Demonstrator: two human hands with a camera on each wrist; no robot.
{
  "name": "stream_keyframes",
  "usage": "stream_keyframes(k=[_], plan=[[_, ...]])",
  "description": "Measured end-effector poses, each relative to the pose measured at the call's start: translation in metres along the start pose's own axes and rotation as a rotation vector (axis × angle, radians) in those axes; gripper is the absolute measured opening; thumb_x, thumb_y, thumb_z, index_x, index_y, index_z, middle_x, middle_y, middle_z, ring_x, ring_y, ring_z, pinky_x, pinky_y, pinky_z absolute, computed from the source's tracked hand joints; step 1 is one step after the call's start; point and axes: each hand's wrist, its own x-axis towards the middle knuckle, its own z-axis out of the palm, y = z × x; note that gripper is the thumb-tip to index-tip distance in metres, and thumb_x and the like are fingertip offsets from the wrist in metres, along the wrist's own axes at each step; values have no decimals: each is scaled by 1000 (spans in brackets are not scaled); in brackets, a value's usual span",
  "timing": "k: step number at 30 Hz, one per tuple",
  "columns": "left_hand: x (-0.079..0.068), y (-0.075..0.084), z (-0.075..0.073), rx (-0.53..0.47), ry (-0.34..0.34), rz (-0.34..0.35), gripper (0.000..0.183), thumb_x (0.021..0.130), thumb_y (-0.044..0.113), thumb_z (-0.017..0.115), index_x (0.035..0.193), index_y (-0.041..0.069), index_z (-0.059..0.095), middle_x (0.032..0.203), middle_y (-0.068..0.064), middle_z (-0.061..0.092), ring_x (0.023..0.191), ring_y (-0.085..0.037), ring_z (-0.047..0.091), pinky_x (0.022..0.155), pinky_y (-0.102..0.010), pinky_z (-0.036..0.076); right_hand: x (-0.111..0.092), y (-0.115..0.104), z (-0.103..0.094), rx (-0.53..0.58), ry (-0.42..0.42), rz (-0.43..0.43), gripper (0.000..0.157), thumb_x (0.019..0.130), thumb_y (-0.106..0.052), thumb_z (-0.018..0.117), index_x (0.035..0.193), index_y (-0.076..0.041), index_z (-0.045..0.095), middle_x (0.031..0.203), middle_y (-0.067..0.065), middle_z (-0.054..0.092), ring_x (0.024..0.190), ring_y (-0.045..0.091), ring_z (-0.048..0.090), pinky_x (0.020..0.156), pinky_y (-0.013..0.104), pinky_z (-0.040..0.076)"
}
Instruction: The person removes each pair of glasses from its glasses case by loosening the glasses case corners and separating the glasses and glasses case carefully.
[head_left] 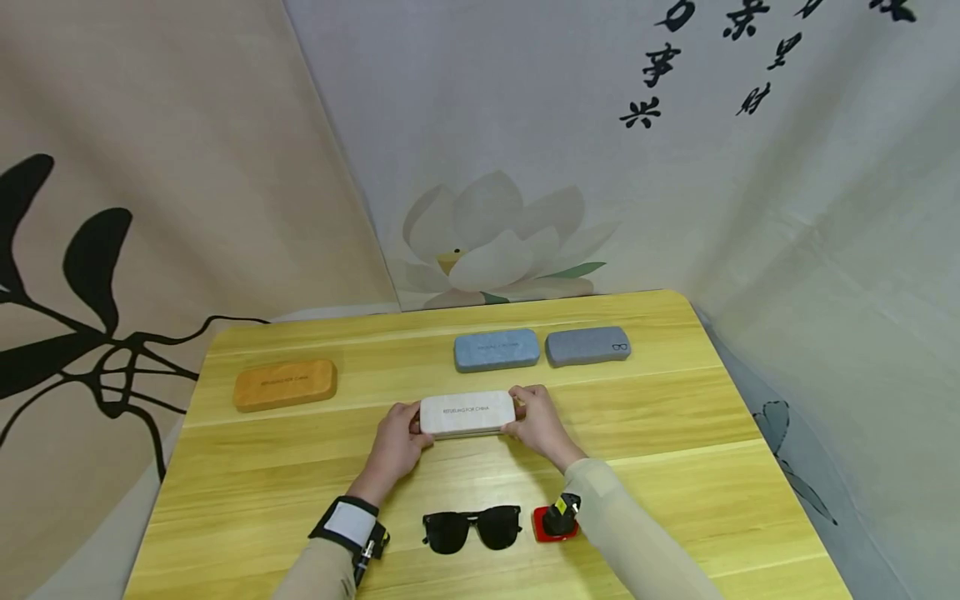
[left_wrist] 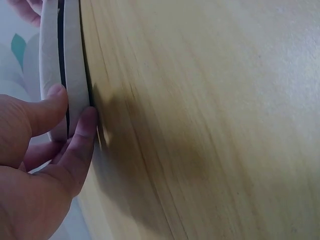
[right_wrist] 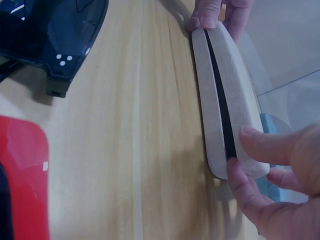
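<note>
A white glasses case (head_left: 467,414) with printed lettering is held at its two ends over the middle of the table. My left hand (head_left: 396,437) grips the left end; in the left wrist view its thumb (left_wrist: 52,102) presses across the dark seam. The right end sits between the thumb and fingers of my right hand (head_left: 542,423). A dark gap runs along the front of the case (right_wrist: 200,75) between lid and base, wider toward the right hand. Black sunglasses (head_left: 498,527) lie nearer the table's front.
Behind the white case lie a blue glasses case (head_left: 497,350) and a grey one (head_left: 588,345). An orange case (head_left: 285,385) is at the left. A red, dark-centred object (head_left: 542,533) lies right of the sunglasses, under my right wrist in the head view. Curtains border the wooden table (head_left: 675,517).
</note>
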Motion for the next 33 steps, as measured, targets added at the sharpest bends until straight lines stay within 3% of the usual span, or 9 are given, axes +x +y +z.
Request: stream_keyframes(k=[3,12,21,28,33], plan=[[0,0,0,8,2,-1,63,86,1,81,143,-8,55,113,-17,60,90,-19,59,75,-30,53,0,-1,-1,-9,-4,-4,65,79,8,84,139,8,57,130,31,48,99,32,68,63,27,56],[-1,3,-1,22,-7,-1,63,88,3,81,144,-8,54,114,-17,59,90,-21,57,75,-31,50,0,-2,-4,-128,-37,-57,60,81,0,86,135,7,60,111,22,62,93,27,70,71,32,58],[-1,3,-1,36,-10,-5,63,88,4,81,145,-8,54,111,-15,59,88,-20,54,73,-29,47,-1,-2,-3,-146,-27,-67,58,81,0,86,133,7,62,111,20,63,92,27,70,72,33,58],[-1,3,-2,34,-6,15,63,87,2,81,143,-9,55,109,-15,59,87,-19,55,72,-28,48,-1,-2,-4,-234,-7,-78,56,81,-9,88,131,3,64,115,20,66,98,31,65,84,46,55],[-2,3,-3,39,-9,21,62,87,2,81,143,-10,55,107,-15,58,85,-19,55,70,-27,47,-1,-1,-4,-284,2,-87,56,81,-13,89,130,1,66,107,14,66,87,25,57,74,41,49]])
